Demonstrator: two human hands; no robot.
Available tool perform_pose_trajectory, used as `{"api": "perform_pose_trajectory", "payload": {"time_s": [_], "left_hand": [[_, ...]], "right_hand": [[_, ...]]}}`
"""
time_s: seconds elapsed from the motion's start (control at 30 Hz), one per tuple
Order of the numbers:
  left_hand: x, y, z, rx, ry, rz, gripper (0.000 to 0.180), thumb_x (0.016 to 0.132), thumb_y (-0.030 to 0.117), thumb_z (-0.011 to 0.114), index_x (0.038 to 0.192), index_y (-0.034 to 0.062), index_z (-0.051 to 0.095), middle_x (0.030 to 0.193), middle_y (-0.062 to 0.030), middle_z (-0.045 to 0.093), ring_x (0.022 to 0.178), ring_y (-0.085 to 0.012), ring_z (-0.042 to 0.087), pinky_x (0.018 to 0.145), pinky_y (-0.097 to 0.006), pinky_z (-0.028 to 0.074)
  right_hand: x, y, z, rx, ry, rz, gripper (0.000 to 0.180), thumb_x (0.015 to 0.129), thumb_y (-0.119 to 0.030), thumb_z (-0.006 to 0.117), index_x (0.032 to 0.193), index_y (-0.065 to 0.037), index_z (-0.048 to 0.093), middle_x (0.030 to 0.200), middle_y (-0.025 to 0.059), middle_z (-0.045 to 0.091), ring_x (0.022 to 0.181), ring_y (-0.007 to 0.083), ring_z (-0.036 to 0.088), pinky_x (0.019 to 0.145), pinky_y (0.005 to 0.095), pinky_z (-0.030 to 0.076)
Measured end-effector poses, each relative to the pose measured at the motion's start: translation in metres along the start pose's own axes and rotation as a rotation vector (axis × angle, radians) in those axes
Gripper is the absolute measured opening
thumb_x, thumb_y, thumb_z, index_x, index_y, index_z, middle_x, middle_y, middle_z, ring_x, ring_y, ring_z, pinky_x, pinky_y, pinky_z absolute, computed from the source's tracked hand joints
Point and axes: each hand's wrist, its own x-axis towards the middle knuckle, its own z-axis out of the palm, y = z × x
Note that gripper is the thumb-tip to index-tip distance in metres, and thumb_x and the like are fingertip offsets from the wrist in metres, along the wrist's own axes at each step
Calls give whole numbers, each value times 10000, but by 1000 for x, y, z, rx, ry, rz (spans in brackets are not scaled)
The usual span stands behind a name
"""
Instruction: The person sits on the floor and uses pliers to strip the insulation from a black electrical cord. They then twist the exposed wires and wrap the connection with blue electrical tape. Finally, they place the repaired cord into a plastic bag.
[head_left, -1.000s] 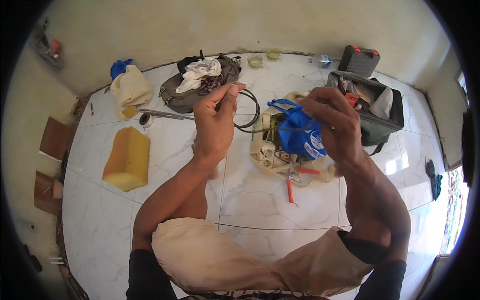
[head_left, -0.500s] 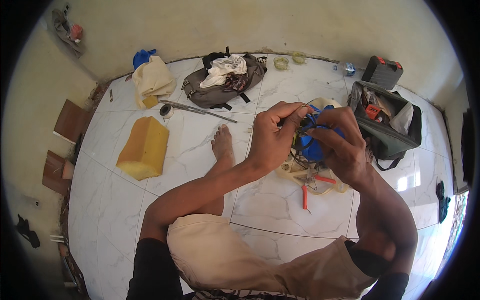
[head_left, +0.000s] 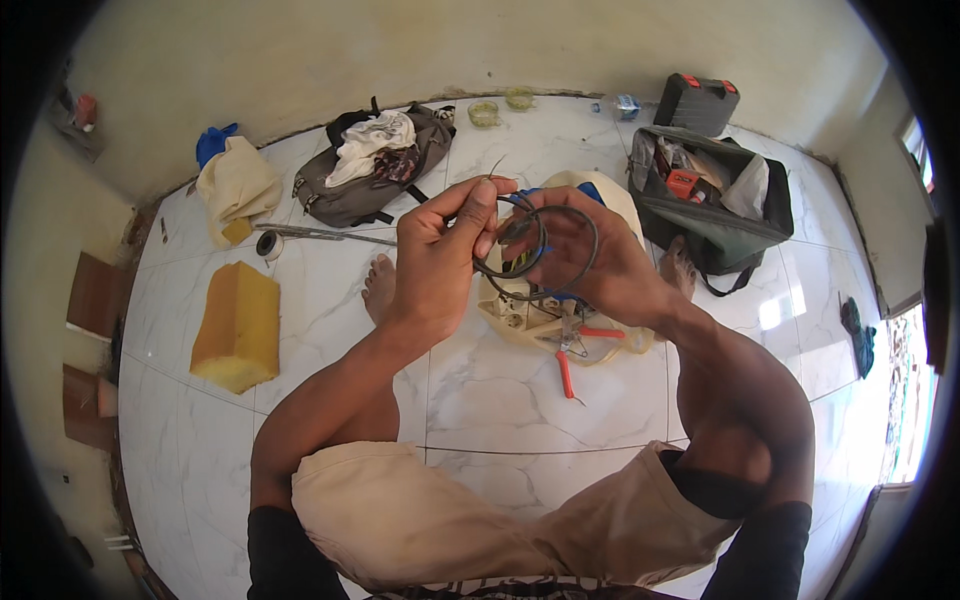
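Note:
My left hand (head_left: 445,250) is closed in a pinch on a coil of dark wire (head_left: 592,262), and a thin wire end sticks up above the thumb. Behind the coil's loops, my right hand (head_left: 605,255) has its fingers stretched out, slightly blurred, with the palm toward me; whether they touch the wire I cannot tell. Beneath the hands lies a cream-coloured bag or tray (head_left: 630,345) with round pale fittings (head_left: 514,318) and blue material, partly hidden. Red-handled pliers (head_left: 566,375) lie at its near edge on the tiles.
A yellow foam block (head_left: 238,330) sits on the white tiled floor (head_left: 500,400) at left, near a tape roll (head_left: 269,245) and metal rods (head_left: 320,234). A backpack (head_left: 350,195) lies behind. At right stand an open tool bag (head_left: 735,225) and a dark case (head_left: 697,105).
The coil has come into clear view as my right hand's fingers opened from their pinch. Both hands sit further left in the picture, and the whole view has shifted.

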Motion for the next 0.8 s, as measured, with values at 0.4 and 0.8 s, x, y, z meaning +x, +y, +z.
{"api": "perform_pose_trajectory", "payload": {"time_s": [0.4, 0.8], "left_hand": [[-8, 4, 6, -31, -205, -9, 326, 1004, 266, 574, 1095, -39, 644, 741, 23, 497, 625, -45, 400, 566, -193, 336], [-6, -2, -6, 185, -34, -24, 293, 988, 209, 607, 1146, -26, 681, 740, 21, 540, 633, -42, 416, 554, -174, 328]], "right_hand": [[-2, 24, -29, -758, 130, 51, 93, 812, -59, 723, 876, 0, 690, 845, 113, 699, 799, 172, 665, 753, 327, 520], [-4, -8, -52, -654, 657, 61, 189, 807, -137, 740, 849, 33, 671, 843, 120, 715, 769, 180, 673, 701, 297, 509]]}}
